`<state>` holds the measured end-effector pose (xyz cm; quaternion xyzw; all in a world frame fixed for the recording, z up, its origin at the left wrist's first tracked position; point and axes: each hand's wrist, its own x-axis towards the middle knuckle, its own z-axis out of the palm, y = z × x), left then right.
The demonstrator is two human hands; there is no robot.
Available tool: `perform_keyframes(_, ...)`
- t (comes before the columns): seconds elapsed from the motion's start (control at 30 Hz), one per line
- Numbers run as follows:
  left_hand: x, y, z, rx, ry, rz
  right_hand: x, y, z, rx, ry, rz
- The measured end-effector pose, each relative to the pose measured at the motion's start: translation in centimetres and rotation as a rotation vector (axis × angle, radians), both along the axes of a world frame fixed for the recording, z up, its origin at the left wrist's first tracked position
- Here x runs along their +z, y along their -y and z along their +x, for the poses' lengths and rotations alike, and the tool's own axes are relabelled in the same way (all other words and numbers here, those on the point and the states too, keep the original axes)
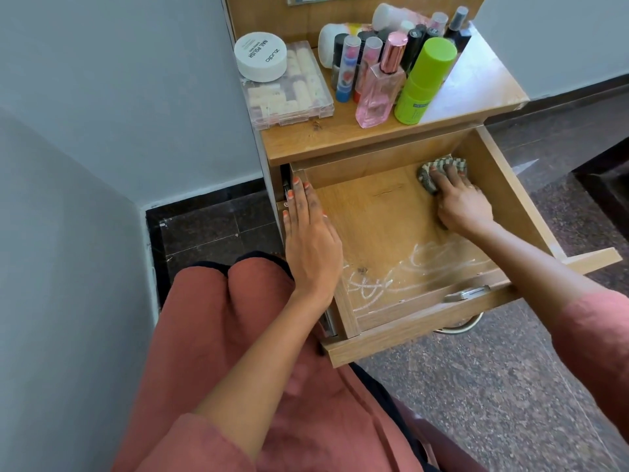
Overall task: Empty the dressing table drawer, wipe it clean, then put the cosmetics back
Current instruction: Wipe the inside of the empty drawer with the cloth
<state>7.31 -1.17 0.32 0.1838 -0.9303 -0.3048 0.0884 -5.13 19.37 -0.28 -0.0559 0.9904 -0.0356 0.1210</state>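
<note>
cloth point(442, 172): grey-cream check | drawer point(381, 212): tan wood, white streaks | bottle point(423, 83): lime green | perfume point(379, 93): pink

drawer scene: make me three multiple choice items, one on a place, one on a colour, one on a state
1. Where is the cloth?
A. on the tabletop
B. in the far right corner of the drawer
C. on the floor

2. What colour is the tall bottle beside the pink perfume bottle?
A. blue
B. lime green
C. white

3. How is the drawer?
A. shut
B. open, full of cosmetics
C. open, with white smears near its front

Key:
1 B: the right hand presses the cloth down there.
2 B: the bottle's body and cap are both green.
3 C: the drawer is pulled out and holds no cosmetics.
</note>
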Motion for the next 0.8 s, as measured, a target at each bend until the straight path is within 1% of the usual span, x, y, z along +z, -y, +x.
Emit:
perform_keyframes(0.13, -0.1, 0.1, 0.0, 0.002, 0.002, -0.001, 0.9, -0.5, 1.3, 0.006, 0.002, 0.038)
perform_keyframes(0.23, -0.2, 0.1, 0.0, 0.002, 0.005, -0.003, 1.3, -1.3, 2.9, -0.006, 0.069, 0.061)
perform_keyframes(0.4, -0.2, 0.0, 0.0, -0.002, -0.005, -0.005, 1.5, -2.4, 4.8, -0.103, 0.190, 0.159)
perform_keyframes(0.6, -0.3, 0.0, -0.1, 0.002, -0.027, 0.013, 2.2, -1.5, 4.4, -0.115, 0.163, 0.110)
perform_keyframes(0.8, -0.4, -0.1, 0.0, 0.003, -0.037, 0.036, 2.0, 3.1, 4.8, -0.022, 0.134, 0.036)
